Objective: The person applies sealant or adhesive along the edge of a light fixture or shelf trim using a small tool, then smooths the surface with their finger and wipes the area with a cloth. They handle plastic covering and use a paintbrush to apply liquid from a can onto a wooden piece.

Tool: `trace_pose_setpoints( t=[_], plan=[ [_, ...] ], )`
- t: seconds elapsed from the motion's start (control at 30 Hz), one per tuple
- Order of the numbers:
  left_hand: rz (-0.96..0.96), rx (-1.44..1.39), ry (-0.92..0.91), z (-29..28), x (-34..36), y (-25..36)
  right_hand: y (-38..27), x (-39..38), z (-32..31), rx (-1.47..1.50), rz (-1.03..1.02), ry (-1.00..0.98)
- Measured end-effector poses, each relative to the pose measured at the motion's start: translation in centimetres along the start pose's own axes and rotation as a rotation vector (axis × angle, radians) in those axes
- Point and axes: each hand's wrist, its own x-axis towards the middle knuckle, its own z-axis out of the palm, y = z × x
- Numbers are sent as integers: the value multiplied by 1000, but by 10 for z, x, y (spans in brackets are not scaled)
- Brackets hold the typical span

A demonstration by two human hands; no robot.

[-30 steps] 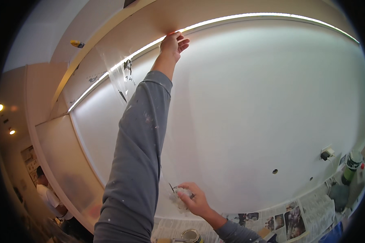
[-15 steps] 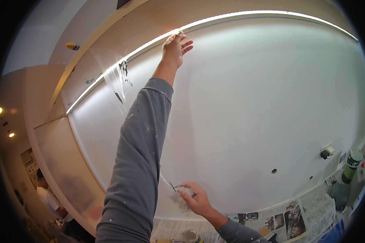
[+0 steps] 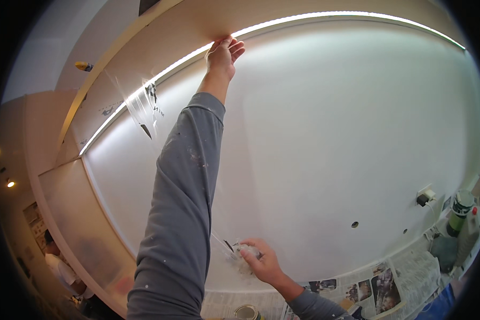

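Left hand (image 3: 222, 60): raised to upper centre of frame, fingertips brought up to the lit strip (image 3: 304, 17) that is run along the top of the white wall (image 3: 314, 133). Thumb and forefinger are drawn together, the other fingers loosely curled; whether anything is pinched there cannot be told.

Right hand (image 3: 265, 266): seen at lower centre, a crumpled bunch of clear film (image 3: 242, 263) being gripped between thumb and fingers in front of the wall.

Hanging film (image 3: 148, 109), upper left: suspended at the strip, dark printed lettering borne on it, skewed by folds. Whether it is joined to the gripped bunch cannot be told; the space between is crossed by the grey sleeve (image 3: 181, 202), which is flecked with white.

Newspaper sheets (image 3: 410, 272): spread across lower centre and lower right, printed with photographs and type too small to be read. An open tin (image 3: 246, 312) is cut off by the lower edge. At right, a green-labelled can (image 3: 457, 218) is noted, its wording illegible; to its left, a dark plug (image 3: 422, 199) is seated at the wall.
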Motion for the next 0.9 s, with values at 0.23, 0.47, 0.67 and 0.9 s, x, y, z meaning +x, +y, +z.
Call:
trace_pose_setpoints(
  t=[0.23,0.47,0.67,0.9],
  plan=[
    [-115,62,175,-56,-17,-4,-4,-3,2,24,2,5],
    [-120,422,72,-59,-22,28,1,-6,20,70,51,-39],
    [-19,97,73,-51,-14,26,4,-6,19,53,9,-36],
    [2,-121,135,-45,-7,13,6,-5,8,-28,-86,20]
  ],
)
